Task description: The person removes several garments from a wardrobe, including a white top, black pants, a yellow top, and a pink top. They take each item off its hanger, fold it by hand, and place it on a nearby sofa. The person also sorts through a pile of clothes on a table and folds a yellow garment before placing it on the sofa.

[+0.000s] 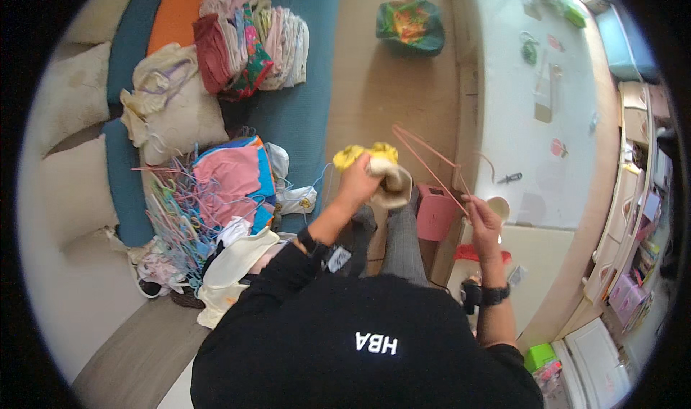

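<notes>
My left hand [357,183] grips a small bunched fabric item. One part of it is yellow cloth [384,151] with dark spots. Another part is cream cloth [393,185], hanging open below my fingers; what kind of garment it is, I cannot tell. In my right hand [486,223] is a thin pink clothes hanger [426,144], pinched by one end and tilted up and away from me. The hanger stays apart from the cloth, over the floor beside the low table.
Folded clothes [253,47] are stacked on the blue sofa seat [310,117] at left. Nearer lie tangled hangers [181,225] and a pink cloth [229,177]. A pink stool [435,213] stands by my legs, a green patterned bin [410,28] on the floor. Right is a glass-topped table [540,182].
</notes>
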The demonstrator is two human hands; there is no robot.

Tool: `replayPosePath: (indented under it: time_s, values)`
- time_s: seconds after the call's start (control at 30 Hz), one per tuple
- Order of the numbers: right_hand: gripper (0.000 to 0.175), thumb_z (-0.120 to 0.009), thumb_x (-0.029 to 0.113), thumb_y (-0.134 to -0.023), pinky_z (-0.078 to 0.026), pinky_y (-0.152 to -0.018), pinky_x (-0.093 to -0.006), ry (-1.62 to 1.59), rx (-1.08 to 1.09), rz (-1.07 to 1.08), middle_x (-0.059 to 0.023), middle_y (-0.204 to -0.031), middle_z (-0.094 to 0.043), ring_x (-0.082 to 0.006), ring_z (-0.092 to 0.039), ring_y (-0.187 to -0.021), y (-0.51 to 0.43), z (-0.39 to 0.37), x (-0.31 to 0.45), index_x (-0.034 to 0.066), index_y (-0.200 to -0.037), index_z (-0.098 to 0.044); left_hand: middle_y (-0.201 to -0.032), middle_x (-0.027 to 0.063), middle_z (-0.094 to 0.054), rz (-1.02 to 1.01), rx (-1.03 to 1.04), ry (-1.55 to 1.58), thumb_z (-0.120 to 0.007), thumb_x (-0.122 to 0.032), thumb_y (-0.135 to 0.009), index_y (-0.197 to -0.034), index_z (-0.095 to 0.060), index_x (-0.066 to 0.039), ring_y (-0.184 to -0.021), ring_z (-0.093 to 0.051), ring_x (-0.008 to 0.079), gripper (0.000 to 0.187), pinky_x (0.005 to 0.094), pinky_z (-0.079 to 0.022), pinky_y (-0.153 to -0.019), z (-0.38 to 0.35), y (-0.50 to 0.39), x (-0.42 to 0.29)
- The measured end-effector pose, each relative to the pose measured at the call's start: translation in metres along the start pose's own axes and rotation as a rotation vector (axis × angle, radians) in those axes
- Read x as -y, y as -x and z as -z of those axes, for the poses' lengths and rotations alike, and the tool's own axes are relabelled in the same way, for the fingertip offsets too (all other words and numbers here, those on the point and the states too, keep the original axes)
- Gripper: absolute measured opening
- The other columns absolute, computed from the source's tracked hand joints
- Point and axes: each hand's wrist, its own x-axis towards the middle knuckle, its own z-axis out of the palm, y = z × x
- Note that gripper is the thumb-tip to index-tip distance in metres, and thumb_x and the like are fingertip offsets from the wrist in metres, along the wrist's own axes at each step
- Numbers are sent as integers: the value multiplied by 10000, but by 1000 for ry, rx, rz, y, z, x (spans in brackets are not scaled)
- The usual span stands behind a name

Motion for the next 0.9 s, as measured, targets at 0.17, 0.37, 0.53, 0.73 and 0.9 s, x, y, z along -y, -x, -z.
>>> replayPosePath:
  time_s: [0.17,0.37,0.53,0.73,0.9]
  values:
    - [172,-559,23,-864,-472,-700,-246,189,-81,138,-72,-863,-659,-96,-585,-767,91,61,111,-3,-1012,-642,-853,164,-635,-192,-38,-49,-663,-212,-738,-902,-578,-41,-825,-629,311,252,357,-481,-689,24,-8,-96]
    - [169,-591,76,-836,-499,-712,-298,370,-263,285,-144,-912,-660,-233,-646,-809,165,30,155,8,-982,-640,-821,164,-605,-641,9,-181,-663,-197,-744,-895,-567,-58,-778,-596,340,227,376,-469,-665,31,17,-179]
    - [179,-588,121,-857,-499,-641,-286,283,-446,335,-117,-839,-662,-185,-635,-727,179,-46,165,12,-992,-631,-744,125,-539,-1285,220,-290,-683,-147,-647,-788,-577,-55,-718,-544,315,199,383,-425,-617,48,83,-246]
    - [180,-617,107,-848,-492,-635,-251,71,-627,408,-101,-805,-660,-131,-606,-697,243,-82,182,1,-989,-650,-1002,138,-590,-1275,862,10,-619,-229,-749,-914,-553,-4,-982,-557,255,287,350,-440,-806,75,140,-289]
    - [113,-621,71,-830,-466,-654,-241,138,-897,317,-71,-776,-646,-115,-580,-708,326,-93,190,-4,-910,-650,-1063,135,-578,-1102,1485,282,-607,-156,-752,-1187,-417,7,-961,-566,210,503,341,-443,-841,60,192,-301]
